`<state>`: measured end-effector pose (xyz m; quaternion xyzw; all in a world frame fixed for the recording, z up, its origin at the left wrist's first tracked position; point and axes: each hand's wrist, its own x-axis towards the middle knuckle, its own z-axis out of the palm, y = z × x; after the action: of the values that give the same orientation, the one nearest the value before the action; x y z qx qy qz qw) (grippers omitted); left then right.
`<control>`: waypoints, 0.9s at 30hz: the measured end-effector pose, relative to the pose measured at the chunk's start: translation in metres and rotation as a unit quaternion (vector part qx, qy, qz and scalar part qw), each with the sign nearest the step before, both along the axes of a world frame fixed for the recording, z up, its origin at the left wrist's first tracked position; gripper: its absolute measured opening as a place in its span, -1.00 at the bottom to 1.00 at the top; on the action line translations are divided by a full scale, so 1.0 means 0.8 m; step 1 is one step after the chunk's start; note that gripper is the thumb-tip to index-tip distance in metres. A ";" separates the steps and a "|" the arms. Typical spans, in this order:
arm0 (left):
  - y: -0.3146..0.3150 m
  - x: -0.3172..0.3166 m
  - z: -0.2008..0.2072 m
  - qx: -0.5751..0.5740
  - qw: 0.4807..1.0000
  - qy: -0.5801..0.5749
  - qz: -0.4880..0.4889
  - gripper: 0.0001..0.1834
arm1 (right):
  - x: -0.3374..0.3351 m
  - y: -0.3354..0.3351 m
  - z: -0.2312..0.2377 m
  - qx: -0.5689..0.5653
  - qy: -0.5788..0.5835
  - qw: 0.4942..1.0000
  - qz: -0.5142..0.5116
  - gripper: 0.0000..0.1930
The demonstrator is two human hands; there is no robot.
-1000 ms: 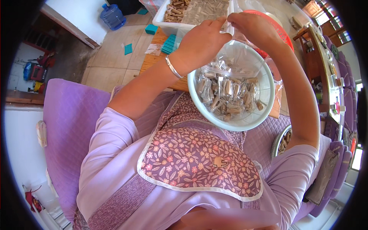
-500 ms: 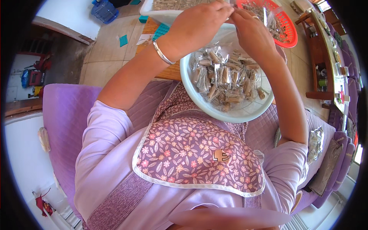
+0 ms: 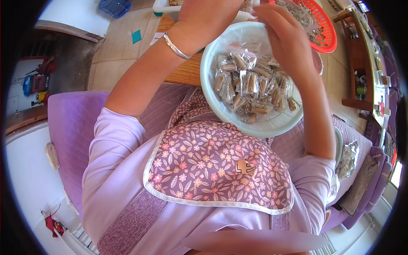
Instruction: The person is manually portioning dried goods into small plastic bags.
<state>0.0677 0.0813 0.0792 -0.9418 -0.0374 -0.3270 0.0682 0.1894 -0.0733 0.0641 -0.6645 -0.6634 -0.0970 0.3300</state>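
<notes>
My left hand [image 3: 210,17] is raised at the top edge of the picture, its fingers cut off by that edge. My right hand [image 3: 287,38] hangs over the right side of a pale blue plastic basket [image 3: 207,102]. Its fingers are bent together toward the left hand; whatever is in them is too small and blurred to make out. Inside the basket lies a heap of small clear packets [image 3: 253,83] with brown, stick-like pieces in them. The basket rests close against my flowered apron [image 3: 212,170].
Behind the hands stand a white tub [image 3: 160,6] and a red plastic basket [image 3: 328,40] of loose brown pieces. A wooden table [image 3: 185,73] shows under the left forearm. On the floor lie a teal piece [image 3: 136,37] and a blue water bottle [image 3: 114,7]. Purple padded seating [image 3: 76,127] surrounds me.
My hands, together at the top before, have drawn a little apart. The left has risen further out of the picture; the right has come slightly nearer and right.
</notes>
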 end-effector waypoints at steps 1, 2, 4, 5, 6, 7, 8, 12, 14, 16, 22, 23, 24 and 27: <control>-0.001 0.004 -0.001 -0.004 1.000 -0.002 -0.004 -0.62 | -0.005 -0.028 0.001 0.043 -0.006 0.999 -0.008 -0.67; -0.004 0.007 0.000 -0.050 0.999 0.016 -0.002 -0.62 | -0.012 -0.057 -0.008 -0.012 0.017 1.000 -0.009 -0.64; 0.000 0.014 -0.005 -0.094 0.995 0.034 0.003 -0.62 | -0.033 -0.092 -0.032 -0.065 0.041 0.997 -0.009 -0.60; 0.005 0.018 -0.016 -0.076 0.997 -0.010 -0.019 -0.63 | -0.044 -0.103 -0.040 -0.188 0.019 0.982 -0.027 -0.51; 0.009 0.019 -0.021 -0.057 0.996 -0.053 -0.041 -0.64 | -0.051 -0.109 -0.050 -0.308 -0.004 0.950 -0.043 -0.42; 0.008 0.019 -0.019 -0.057 0.996 -0.054 -0.044 -0.64 | -0.055 -0.117 -0.064 -0.308 -0.005 0.950 -0.047 -0.42; 0.005 0.017 -0.015 -0.060 0.996 -0.044 -0.055 -0.65 | -0.054 -0.126 -0.079 -0.359 0.002 0.932 -0.053 -0.29; -0.006 0.014 -0.010 -0.089 0.992 -0.018 -0.084 -0.67 | -0.059 -0.122 -0.102 -0.419 -0.035 0.907 -0.032 0.02; -0.009 0.008 -0.003 -0.086 0.993 -0.010 -0.081 -0.67 | -0.065 -0.122 -0.115 -0.376 -0.083 0.923 -0.020 -0.12; -0.007 0.005 0.000 -0.082 0.994 -0.004 -0.077 -0.67 | -0.064 -0.123 -0.121 -0.378 -0.060 0.924 -0.014 -0.20; 0.007 -0.001 -0.003 -0.073 0.993 -0.005 -0.091 -0.67 | -0.044 -0.132 -0.098 -0.344 0.122 0.931 -0.027 -0.43; 0.008 -0.002 -0.003 -0.092 0.991 0.006 -0.096 -0.67 | -0.039 -0.135 -0.087 -0.302 0.189 0.934 -0.026 -0.46; 0.009 -0.002 -0.003 -0.112 0.988 0.018 -0.103 -0.68 | -0.035 -0.140 -0.072 -0.302 0.186 0.935 -0.024 -0.46; 0.013 -0.002 -0.023 -0.069 0.994 -0.055 -0.062 -0.73 | -0.021 -0.148 -0.023 -0.156 0.276 0.948 0.024 -0.46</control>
<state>0.0662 0.0913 0.0606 -0.9254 -0.0051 -0.3785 -0.0197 0.1726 -0.1920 0.0455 -0.6925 -0.5688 0.2027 0.3948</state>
